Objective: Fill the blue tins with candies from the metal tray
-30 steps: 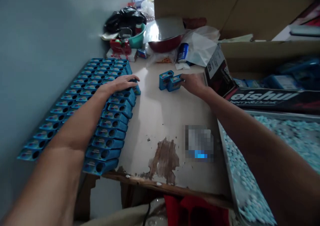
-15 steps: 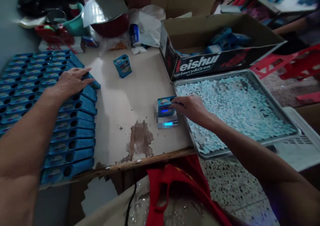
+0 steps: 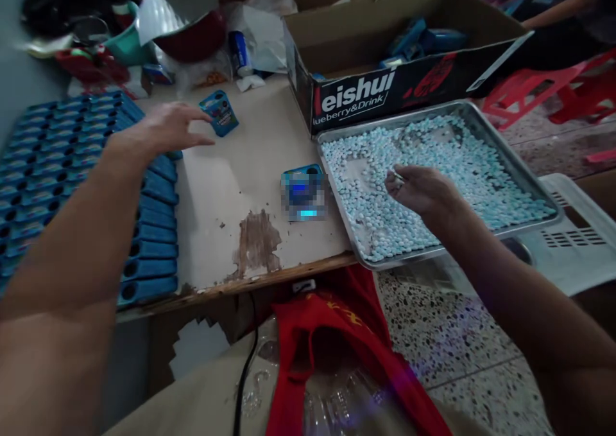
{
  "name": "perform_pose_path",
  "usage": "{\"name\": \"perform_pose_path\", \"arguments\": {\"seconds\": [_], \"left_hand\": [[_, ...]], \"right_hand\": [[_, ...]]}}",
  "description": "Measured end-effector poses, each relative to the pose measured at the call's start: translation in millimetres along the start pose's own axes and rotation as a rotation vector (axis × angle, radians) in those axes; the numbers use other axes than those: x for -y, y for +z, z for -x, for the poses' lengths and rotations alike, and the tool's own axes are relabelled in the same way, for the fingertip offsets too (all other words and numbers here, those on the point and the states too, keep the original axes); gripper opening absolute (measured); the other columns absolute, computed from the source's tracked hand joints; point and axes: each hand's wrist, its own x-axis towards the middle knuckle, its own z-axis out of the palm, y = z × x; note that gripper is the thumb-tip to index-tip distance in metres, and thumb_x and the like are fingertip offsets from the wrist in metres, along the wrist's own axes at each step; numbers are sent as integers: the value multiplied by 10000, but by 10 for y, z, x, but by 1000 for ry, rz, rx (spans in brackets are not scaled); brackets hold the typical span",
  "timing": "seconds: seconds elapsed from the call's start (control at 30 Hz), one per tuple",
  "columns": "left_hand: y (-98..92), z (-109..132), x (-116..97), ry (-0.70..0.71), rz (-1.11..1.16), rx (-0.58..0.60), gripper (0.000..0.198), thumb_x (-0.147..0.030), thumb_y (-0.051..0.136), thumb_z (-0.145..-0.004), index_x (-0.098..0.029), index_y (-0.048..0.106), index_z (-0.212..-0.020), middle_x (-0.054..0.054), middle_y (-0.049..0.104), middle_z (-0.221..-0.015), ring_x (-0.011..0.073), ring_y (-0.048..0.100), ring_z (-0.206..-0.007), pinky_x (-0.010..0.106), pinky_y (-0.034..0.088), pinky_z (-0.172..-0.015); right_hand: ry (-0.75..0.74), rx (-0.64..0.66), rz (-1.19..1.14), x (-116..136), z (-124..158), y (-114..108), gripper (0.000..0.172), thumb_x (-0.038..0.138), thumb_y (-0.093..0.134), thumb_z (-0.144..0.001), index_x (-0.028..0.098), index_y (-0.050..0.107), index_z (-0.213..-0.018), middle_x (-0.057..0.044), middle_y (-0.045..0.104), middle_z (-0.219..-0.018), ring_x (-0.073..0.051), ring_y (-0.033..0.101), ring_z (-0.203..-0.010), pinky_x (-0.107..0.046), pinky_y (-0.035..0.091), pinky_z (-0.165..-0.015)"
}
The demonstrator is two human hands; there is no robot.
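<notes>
My left hand (image 3: 168, 126) reaches over the table with its fingers apart, close to a standing blue candy container (image 3: 220, 113) with a round hole in its top. Whether a fingertip touches it I cannot tell. Over a metal tray (image 3: 360, 261) of small white and pale blue candies (image 3: 447, 185), my right hand (image 3: 423, 191) is closed, with a few candies showing between its fingertips. Between the hands, another blue container (image 3: 308, 170) sits on a small device with a lit display (image 3: 307, 214), partly blurred out.
Rows of blue containers (image 3: 48, 160) fill the table's left side. Behind the tray stands a cardboard box (image 3: 356, 99) with more blue containers inside. Bowls, bags and a blue can (image 3: 239, 52) crowd the back. Red stools (image 3: 534, 89) and another person's arm (image 3: 561, 9) appear at right.
My left hand has left the rows and moved right toward the standing container. My right hand has let go of the container on the device and moved over the tray, taking candies.
</notes>
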Motion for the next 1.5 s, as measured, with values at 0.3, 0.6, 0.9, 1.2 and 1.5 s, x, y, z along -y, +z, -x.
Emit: {"name": "perform_pose_path", "arguments": {"seconds": [0.3,0.6,0.9,1.2,1.5], "left_hand": [[924,189,-895,103,757,-309,344,-215,903,-969,-154,845,-1302,106,883,-1276,266,825,-1186,450,667,-1169],[1385,589,-718,16,875,-223,287,-278,920,-938,-183,867,-1204,111,887,-1210,285,852,-1168,484,695,-1182],[1654,668,-1008,110,1089,-176,365,-332,966,-925,-206,864,-1253,115,883,-1276,282,845,-1199,470,699,-1166],[2013,618,-937,-93,1069,-414,273,-243,875,-937,-226,817,-1203,96,867,-1335,234,850,-1066,408,704,-1051],[2074,606,-947,-79,870,-442,238,-176,845,-913,-248,843,-1141,58,848,-1208,234,823,-1031,413,703,-1053]], "right_hand": [[176,-33,-365,-300,195,128,192,159,773,-897,292,640,-932,-51,621,-951,-155,634,-725,-177,579,-480],[264,296,-1,-255,386,515,323,447,936,-885,281,659,-897,27,540,-745,-129,358,-549,-256,331,-463],[-205,562,882,611,19,939,99,324,874,-931,244,816,-930,2,656,-677,-172,591,-634,-326,450,-610],[-593,586,1332,853,123,1503,138,162,763,-955,255,858,-915,-93,793,-950,-332,771,-1033,-445,552,-965],[-646,575,1381,727,71,1493,165,201,761,-982,274,905,-1016,-80,776,-1047,-292,741,-1018,-411,541,-955]]}}
